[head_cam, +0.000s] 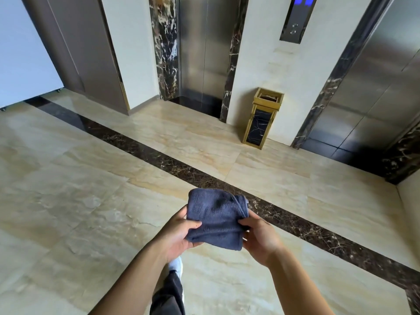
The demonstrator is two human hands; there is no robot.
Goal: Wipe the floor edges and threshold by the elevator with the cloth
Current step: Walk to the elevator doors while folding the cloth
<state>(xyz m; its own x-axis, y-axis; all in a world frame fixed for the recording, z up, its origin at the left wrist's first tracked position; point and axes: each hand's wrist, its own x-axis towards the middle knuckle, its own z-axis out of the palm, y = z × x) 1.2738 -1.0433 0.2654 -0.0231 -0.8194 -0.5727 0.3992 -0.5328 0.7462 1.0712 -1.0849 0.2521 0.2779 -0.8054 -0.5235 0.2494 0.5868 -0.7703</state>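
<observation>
place: elevator lobby of a building | signs: steel elevator doors (204,48) in dark marble frames (164,46) | call panel (295,19) on wall | polished marble floor (68,189) | gold-trimmed bin (262,119) between two elevators

The glossy beige marble floor (91,189) runs the whole lobby, crossed on a slant by a dark brown marble inlay strip (159,159) with pale veins. Against the wall between the two elevator openings a square gold-framed waste bin with black marble panels (261,119) stands upright on the tiles. A black polished threshold slab (195,104) lies at the left elevator's foot.
</observation>
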